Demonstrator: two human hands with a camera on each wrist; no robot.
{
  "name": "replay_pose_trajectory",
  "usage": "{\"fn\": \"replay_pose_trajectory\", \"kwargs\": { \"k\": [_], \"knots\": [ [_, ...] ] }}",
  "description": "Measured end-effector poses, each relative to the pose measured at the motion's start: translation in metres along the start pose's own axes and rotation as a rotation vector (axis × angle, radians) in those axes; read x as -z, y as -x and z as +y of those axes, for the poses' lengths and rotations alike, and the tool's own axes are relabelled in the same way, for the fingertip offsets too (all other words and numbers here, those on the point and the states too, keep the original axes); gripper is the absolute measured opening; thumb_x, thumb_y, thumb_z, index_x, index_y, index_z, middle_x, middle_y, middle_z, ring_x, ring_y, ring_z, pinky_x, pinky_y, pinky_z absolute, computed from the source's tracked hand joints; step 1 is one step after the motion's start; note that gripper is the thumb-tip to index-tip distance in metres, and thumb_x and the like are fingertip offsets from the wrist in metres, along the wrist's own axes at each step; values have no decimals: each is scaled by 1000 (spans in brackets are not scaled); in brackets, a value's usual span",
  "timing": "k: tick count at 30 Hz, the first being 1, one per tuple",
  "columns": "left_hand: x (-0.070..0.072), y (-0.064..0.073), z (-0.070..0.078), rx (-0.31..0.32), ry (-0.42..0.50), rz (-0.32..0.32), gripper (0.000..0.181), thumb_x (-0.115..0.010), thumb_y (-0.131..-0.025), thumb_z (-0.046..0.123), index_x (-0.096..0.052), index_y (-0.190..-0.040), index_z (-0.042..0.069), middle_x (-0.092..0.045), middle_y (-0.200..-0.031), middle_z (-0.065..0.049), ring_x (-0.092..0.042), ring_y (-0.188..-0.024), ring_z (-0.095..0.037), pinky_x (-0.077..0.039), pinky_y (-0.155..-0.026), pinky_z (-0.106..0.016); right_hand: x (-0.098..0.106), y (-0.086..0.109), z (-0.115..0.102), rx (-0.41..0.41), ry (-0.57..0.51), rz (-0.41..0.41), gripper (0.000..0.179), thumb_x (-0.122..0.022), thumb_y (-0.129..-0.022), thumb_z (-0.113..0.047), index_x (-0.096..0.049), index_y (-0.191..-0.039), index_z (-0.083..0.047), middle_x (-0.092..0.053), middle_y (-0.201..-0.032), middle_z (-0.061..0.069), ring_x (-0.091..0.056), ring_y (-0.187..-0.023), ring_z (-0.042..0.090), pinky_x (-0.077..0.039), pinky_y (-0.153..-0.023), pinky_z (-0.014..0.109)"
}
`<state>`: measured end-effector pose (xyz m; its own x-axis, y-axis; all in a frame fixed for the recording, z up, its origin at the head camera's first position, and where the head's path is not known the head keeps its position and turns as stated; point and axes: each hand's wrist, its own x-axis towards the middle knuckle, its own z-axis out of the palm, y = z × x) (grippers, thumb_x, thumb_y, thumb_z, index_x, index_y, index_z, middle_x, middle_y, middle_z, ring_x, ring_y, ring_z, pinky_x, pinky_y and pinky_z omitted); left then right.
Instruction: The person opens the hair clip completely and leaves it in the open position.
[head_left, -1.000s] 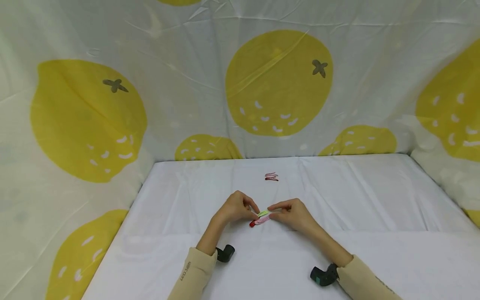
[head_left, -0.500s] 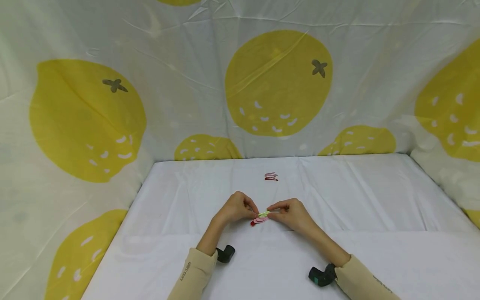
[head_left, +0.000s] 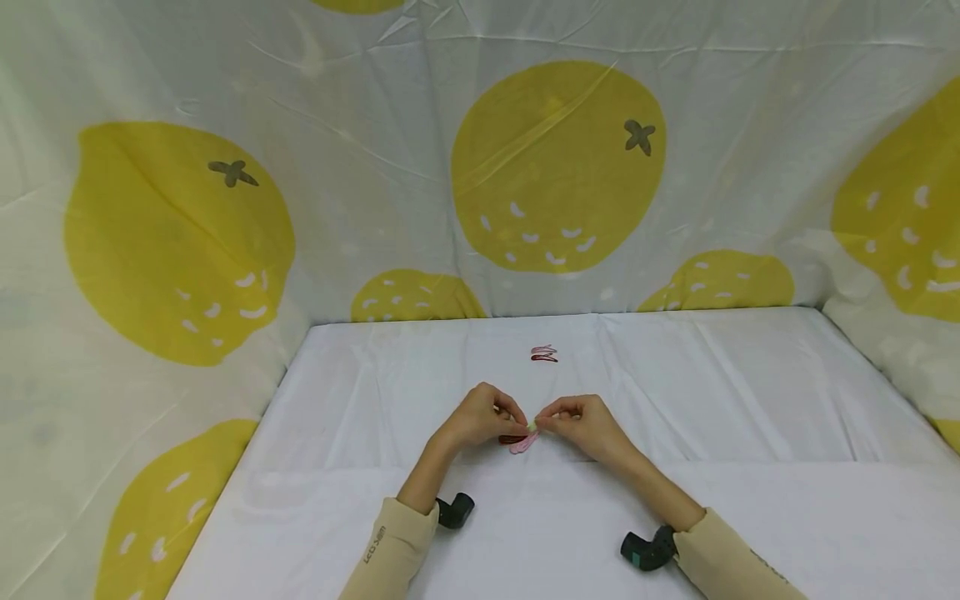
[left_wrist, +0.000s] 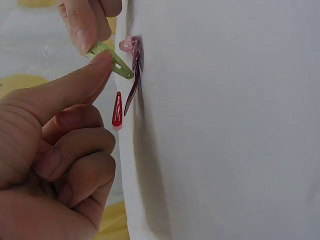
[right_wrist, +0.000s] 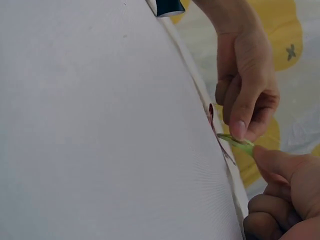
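Observation:
A light green snap hair clip is pinched between the thumb and finger of my left hand. Thumb and finger of my right hand pinch the clip's other end, so both hands meet on it. Close below it are a pink hair clip and a dark red hair clip, partly behind the left fingertips. I cannot tell whether these two are joined to the green clip or lie on the table. In the left wrist view a red clip shows beyond the left fingers.
Farther back on the white-covered table lie a pink hair clip and a dark red one, side by side. A lemon-print curtain rises behind the table and at both sides.
My left hand has moved slightly right, towards the right hand, and now covers more of the green clip. The pink and red clips beneath have shifted and spread apart; the right hand barely moved.

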<state>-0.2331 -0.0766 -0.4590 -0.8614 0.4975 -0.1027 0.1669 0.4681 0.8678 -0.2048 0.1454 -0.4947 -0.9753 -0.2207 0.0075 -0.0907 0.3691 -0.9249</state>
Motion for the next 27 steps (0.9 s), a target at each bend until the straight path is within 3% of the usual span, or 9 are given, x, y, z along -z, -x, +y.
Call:
{"fn": "replay_pose_trajectory", "kwargs": {
  "k": [4,10,15,21,27],
  "knots": [
    [0,-1,1,-18,-2,14,7,-85,-84,8,-81,-82,3,-61,-63,6,-46,-55,-5,-38,-53,-20,-1,0,-1,-18,-14,36,12,-81,-90,-27,-82,-92,-16,-54,-62,-8,-42,-62,3,-34,-57,19],
    [0,0,1,-14,29,31,7,-85,-85,12,-81,-82,6,-63,-67,6,-47,-55,-5,-37,-54,-21,-2,1,-2,-18,-71,55,12,-80,-91,-27,-83,-93,-15,-75,-87,0,-51,-77,8,-42,-68,22],
    [0,0,2,-28,44,28,9,-83,-86,13,-81,-83,6,-65,-71,7,-49,-57,-4,-39,-55,-21,-3,1,-1,-6,-101,57,12,-78,-93,-24,-84,-97,-14,-80,-98,3,-57,-86,7,-45,-74,21],
    [-1,-1,1,-9,131,111,10,-83,-88,19,-82,-87,9,-55,-66,6,-45,-59,-7,-36,-56,-22,-6,3,-1,-44,-141,34,19,-79,-92,-29,-83,-101,-13,-79,-101,0,-61,-95,8,-46,-84,22],
    [0,-1,3,9,236,147,16,-84,-87,21,-82,-93,7,-76,-93,0,-61,-78,-10,-46,-72,-27,-7,3,-1,17,-151,11,18,-80,-91,-28,-81,-100,-13,-77,-97,7,-58,-89,12,-46,-78,23]
  ]
}}
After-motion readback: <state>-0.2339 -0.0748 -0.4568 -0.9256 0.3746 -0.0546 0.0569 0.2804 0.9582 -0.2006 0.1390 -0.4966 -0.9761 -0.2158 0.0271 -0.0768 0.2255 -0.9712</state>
